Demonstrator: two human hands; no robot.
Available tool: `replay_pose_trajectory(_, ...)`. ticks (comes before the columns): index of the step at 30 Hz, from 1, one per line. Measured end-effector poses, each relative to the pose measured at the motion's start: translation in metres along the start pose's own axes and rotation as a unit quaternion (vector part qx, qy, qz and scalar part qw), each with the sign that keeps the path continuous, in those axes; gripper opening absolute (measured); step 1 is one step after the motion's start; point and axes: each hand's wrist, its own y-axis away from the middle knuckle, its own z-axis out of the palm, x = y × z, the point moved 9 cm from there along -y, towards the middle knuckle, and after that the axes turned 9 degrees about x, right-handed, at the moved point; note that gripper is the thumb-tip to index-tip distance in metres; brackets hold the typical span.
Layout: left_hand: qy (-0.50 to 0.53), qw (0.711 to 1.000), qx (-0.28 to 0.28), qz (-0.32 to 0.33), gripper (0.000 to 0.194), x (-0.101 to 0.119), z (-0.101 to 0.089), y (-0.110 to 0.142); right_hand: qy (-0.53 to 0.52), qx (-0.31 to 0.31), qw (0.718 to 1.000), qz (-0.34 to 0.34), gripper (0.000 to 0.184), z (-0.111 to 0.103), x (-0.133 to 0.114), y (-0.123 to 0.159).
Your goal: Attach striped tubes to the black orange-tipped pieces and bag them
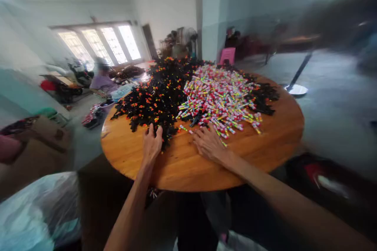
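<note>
The left hand [151,145] is touching the black pieces [153,98] with fingers apart, while the right hand [209,144], fingers slightly spread, is touching the colourful sticks [219,98] lying beside them on the tabletop [188,170].

Left hand [152,144], black pieces [150,104], right hand [209,143], colourful tubes [218,100]
</note>
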Motion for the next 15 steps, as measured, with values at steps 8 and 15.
replay_pose_trajectory(8, -0.017, 0.992, 0.041, 0.120, 0.041, 0.004, -0.056, 0.023, -0.027, -0.027, 0.999, 0.034, 0.031, 0.011, 0.024, -0.001)
replay_pose_trajectory(15, -0.064, 0.946, -0.034, 0.315, 0.034, 0.022, -0.050, 0.051, -0.030, -0.030, 0.999, -0.010, 0.026, -0.003, 0.002, 0.003)
